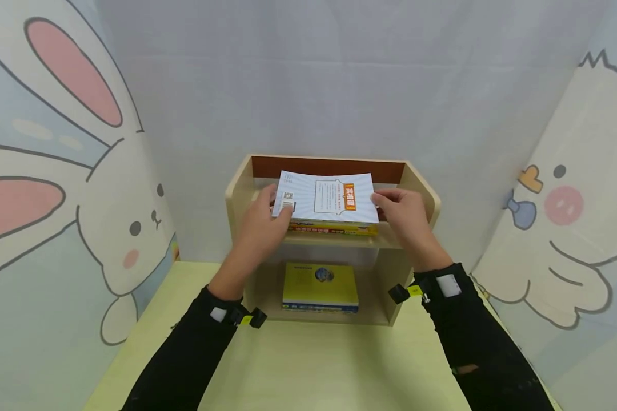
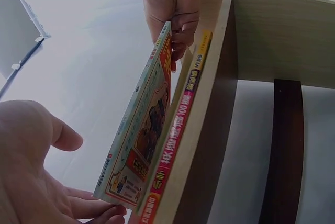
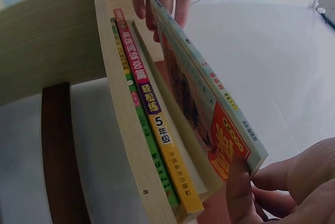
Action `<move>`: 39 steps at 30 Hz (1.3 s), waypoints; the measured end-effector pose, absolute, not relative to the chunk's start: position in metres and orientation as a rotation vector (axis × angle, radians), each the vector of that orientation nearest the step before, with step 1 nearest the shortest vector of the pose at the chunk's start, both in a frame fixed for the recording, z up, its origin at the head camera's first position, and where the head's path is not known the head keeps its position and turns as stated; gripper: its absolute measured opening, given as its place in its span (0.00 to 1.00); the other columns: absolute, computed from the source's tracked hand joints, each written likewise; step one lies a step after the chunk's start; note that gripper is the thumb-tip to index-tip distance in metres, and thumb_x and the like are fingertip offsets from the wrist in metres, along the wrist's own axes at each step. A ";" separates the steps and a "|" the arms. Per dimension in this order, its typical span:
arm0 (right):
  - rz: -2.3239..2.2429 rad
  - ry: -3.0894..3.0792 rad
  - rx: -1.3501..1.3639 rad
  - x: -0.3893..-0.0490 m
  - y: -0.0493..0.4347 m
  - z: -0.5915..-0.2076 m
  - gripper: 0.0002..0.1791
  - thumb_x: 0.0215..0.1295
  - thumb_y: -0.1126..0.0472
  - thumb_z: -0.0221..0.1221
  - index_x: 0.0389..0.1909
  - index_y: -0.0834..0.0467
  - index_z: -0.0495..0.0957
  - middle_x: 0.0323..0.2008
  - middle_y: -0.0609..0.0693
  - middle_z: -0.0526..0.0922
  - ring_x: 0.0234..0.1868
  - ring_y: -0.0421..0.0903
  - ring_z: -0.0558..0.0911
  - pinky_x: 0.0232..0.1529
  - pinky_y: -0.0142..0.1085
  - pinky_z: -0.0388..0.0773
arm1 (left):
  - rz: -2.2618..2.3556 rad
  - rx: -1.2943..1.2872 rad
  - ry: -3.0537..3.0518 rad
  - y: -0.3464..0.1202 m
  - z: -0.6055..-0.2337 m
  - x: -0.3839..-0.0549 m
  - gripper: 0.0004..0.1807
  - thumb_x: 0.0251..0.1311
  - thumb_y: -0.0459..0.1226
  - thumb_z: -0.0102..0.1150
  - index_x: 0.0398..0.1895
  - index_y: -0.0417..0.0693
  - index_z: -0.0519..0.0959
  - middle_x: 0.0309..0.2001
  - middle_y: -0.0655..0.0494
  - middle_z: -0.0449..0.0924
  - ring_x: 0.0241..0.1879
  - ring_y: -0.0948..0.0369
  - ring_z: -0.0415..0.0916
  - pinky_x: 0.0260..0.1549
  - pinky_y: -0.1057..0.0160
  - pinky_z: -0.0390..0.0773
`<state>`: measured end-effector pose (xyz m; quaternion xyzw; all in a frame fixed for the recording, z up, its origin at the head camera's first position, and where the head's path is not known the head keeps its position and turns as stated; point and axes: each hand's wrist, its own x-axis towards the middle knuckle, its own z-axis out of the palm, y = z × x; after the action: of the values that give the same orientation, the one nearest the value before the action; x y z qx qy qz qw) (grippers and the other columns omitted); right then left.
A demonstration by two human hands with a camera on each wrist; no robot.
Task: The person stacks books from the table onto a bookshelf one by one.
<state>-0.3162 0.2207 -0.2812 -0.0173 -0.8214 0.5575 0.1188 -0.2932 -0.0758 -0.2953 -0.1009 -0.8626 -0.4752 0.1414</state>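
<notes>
A thin white-blue book (image 1: 308, 200) is tilted above the books on the upper shelf, back cover up. My right hand (image 1: 403, 214) pinches its right edge, thumb on top. My left hand (image 1: 264, 220) is at its left end; in the left wrist view the fingers (image 2: 99, 213) touch the lower corner while the thumb stands apart from the cover. Under it lie a book with a pink and yellow spine (image 3: 152, 98) and a book with a green spine (image 3: 149, 140). The held book's colourful front cover (image 2: 152, 124) faces down toward them.
The two-tier wooden shelf (image 1: 425, 197) stands on a pale yellow-green table (image 1: 308, 365). On its lower level lies a yellow book (image 1: 305, 285) over a blue-spined one. A grey-white cloth (image 1: 329, 103) hangs behind, with cartoon-printed panels on both sides.
</notes>
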 end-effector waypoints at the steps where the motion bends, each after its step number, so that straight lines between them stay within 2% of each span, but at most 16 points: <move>1: 1.604 -2.420 -0.048 -0.320 0.220 -0.283 0.24 0.85 0.49 0.61 0.71 0.59 0.83 0.63 0.58 0.83 0.53 0.53 0.84 0.48 0.30 0.84 | -1.369 -0.284 -2.487 -0.075 -0.297 -0.296 0.39 0.82 0.48 0.55 0.88 0.44 0.58 0.79 0.44 0.72 0.73 0.49 0.74 0.71 0.42 0.76; 6: 1.533 -2.474 -0.060 -0.331 0.214 -0.285 0.27 0.85 0.48 0.59 0.72 0.61 0.81 0.62 0.60 0.83 0.52 0.53 0.81 0.47 0.33 0.81 | -1.354 -0.244 -2.485 -0.070 -0.300 -0.311 0.37 0.83 0.49 0.53 0.87 0.43 0.59 0.76 0.44 0.74 0.72 0.49 0.74 0.71 0.42 0.75; 14: 1.464 -2.528 -0.080 -0.341 0.206 -0.280 0.29 0.85 0.45 0.58 0.75 0.59 0.80 0.69 0.58 0.80 0.61 0.55 0.79 0.59 0.43 0.78 | -1.327 -0.169 -2.510 -0.068 -0.303 -0.321 0.37 0.83 0.51 0.50 0.87 0.43 0.60 0.78 0.42 0.70 0.76 0.46 0.67 0.74 0.40 0.69; 19: 1.398 -2.590 -0.087 -0.346 0.207 -0.282 0.30 0.85 0.45 0.58 0.74 0.61 0.80 0.69 0.60 0.80 0.62 0.56 0.79 0.65 0.48 0.77 | -1.316 -0.196 -2.513 -0.068 -0.308 -0.325 0.37 0.83 0.51 0.48 0.86 0.41 0.60 0.77 0.39 0.72 0.75 0.44 0.69 0.72 0.39 0.71; 24: 1.329 -2.684 -0.079 -0.348 0.209 -0.285 0.33 0.84 0.43 0.58 0.74 0.64 0.78 0.66 0.62 0.81 0.59 0.57 0.81 0.61 0.47 0.80 | -1.303 -0.200 -2.530 -0.067 -0.311 -0.328 0.36 0.83 0.51 0.48 0.85 0.42 0.62 0.75 0.40 0.75 0.72 0.45 0.72 0.69 0.40 0.74; 29: 1.308 -2.714 -0.060 -0.346 0.210 -0.286 0.35 0.84 0.43 0.58 0.76 0.66 0.75 0.67 0.64 0.80 0.60 0.58 0.80 0.61 0.46 0.79 | -1.280 -0.185 -2.557 -0.067 -0.312 -0.330 0.36 0.83 0.53 0.49 0.85 0.44 0.63 0.75 0.41 0.75 0.71 0.47 0.74 0.68 0.41 0.76; 36: 1.247 -2.729 0.011 -0.347 0.210 -0.289 0.32 0.84 0.44 0.58 0.70 0.68 0.80 0.63 0.64 0.82 0.55 0.57 0.80 0.51 0.42 0.76 | -1.267 -0.178 -2.570 -0.069 -0.314 -0.332 0.36 0.83 0.52 0.51 0.85 0.43 0.64 0.74 0.42 0.76 0.68 0.48 0.77 0.65 0.43 0.79; 39: 1.251 -2.728 -0.004 -0.346 0.209 -0.290 0.33 0.84 0.44 0.58 0.70 0.69 0.79 0.63 0.65 0.81 0.56 0.57 0.79 0.51 0.42 0.75 | -1.271 -0.175 -2.573 -0.068 -0.314 -0.332 0.37 0.83 0.52 0.52 0.85 0.42 0.63 0.73 0.42 0.76 0.67 0.48 0.77 0.64 0.44 0.80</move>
<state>-0.3463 0.2087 -0.2896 -0.0012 -0.9067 0.4159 0.0702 -0.3317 -0.0684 -0.3144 -0.0604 -0.8869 -0.4382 0.1329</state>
